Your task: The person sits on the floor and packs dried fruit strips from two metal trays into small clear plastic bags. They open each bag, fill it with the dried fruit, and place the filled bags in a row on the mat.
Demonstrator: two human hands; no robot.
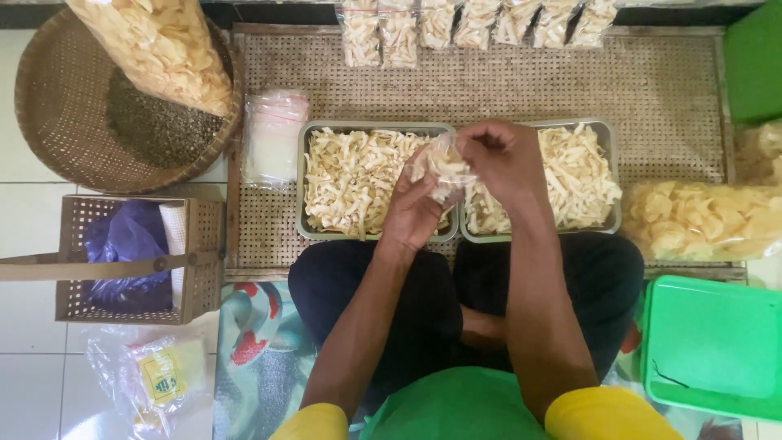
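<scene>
The left hand [414, 213] cups a small clear bag [444, 167] of pale chips from below; the right hand [501, 159] pinches its mouth above. Keep it upright over the trays [303, 187], pinching firmly.

A woven rattan mat [489, 85] covers the white tiled floor [28, 204]. Directly on the mat: two metal trays [303, 183] of pale chip strips (set side by side, touching), a stack of empty clear bags [273, 134], a row of filled packets [472, 24] along the far edge.
</scene>
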